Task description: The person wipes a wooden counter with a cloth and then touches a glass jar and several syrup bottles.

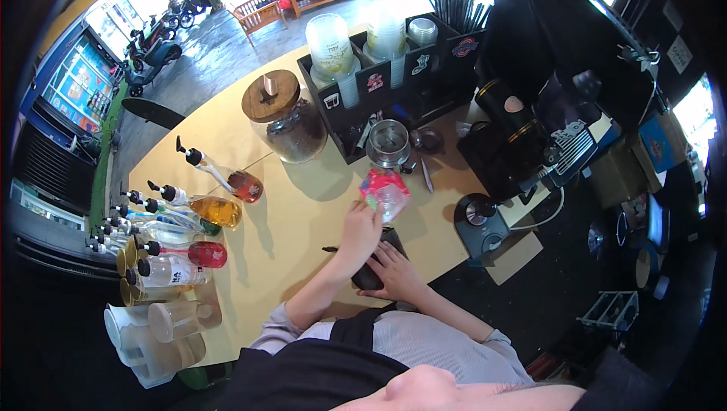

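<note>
My left hand (363, 228) reaches over the tabletop with its fingers closed on a pink plastic packet (388, 193), which has a clear part in the middle. The packet hangs just on the near side of a round metal container (388, 146). My right hand (399, 275) lies flat, fingers spread, at the edge of a dark, flat object (369, 273) near the table's front. Whether that object is a folded cloth or a pouch I cannot make out. A thin utensil (428, 175) lies to the right of the metal container.
Pump bottles of syrup (216, 210) line the table's left side, with clear plastic containers (178, 321) nearer me. A wooden-lidded glass jar (291, 127) stands before a black organizer (356, 108) of cups and straws. To the right are a black coffee machine (496, 157) and a grey appliance (485, 229).
</note>
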Tool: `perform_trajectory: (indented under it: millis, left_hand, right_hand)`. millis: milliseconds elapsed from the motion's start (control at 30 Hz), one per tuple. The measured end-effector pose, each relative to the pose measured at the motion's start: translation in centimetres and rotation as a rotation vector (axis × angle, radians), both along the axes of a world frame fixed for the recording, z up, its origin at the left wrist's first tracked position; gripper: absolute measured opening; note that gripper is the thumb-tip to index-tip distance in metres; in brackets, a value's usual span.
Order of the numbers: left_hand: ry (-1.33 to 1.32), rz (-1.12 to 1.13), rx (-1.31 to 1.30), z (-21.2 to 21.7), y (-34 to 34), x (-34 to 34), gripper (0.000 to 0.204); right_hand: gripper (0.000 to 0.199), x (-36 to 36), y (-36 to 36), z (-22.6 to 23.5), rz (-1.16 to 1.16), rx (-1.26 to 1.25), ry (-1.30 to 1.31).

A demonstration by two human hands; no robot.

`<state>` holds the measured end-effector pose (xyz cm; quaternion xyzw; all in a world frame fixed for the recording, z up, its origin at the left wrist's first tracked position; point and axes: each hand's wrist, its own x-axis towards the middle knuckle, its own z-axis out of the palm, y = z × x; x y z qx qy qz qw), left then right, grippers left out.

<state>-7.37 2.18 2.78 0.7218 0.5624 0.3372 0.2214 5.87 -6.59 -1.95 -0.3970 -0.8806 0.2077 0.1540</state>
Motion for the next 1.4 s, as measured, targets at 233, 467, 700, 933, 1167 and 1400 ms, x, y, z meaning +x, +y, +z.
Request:
perform_trajectory:
  millis: [233, 467, 700, 933, 1167, 1400]
  left_hand:
    - [0.075, -0.208, 0.066, -3.7, -1.1, 4.7, 0.027]
    - [0.230, -0.357, 0.106, -4.1, -1.7, 4.2, 0.057]
    - [0.048, 0.113, -0.085, -1.0, 1.5, -4.5, 0.040]
    - [-0.183, 0.428, 0.234, 3.6, 8.0, -14.0, 0.044]
    - [0.039, 0.484, 0.451, 10.2, 16.2, -15.1, 0.061]
    - [0.371, 0.679, -0.056, 13.5, 20.2, -15.0, 0.073]
  right_hand:
    - [0.086, -0.8, -1.3, -0.1, -0.108, -0.010, -0.032]
    - [0.065, -5.5, -0.5, -3.0, -0.050, 0.267, -0.161]
    - [0.073, -8.1, 9.9, -3.0, -0.040, 0.035, 0.110]
    - [0.079, -11.7, 14.5, -1.3, -0.170, 0.226, -0.145]
    - [0.076, -11.9, 13.7, -0.4, -0.181, 0.282, -0.181]
    - [0.074, -11.6, 13.4, -0.4, -0.164, 0.282, -0.181]
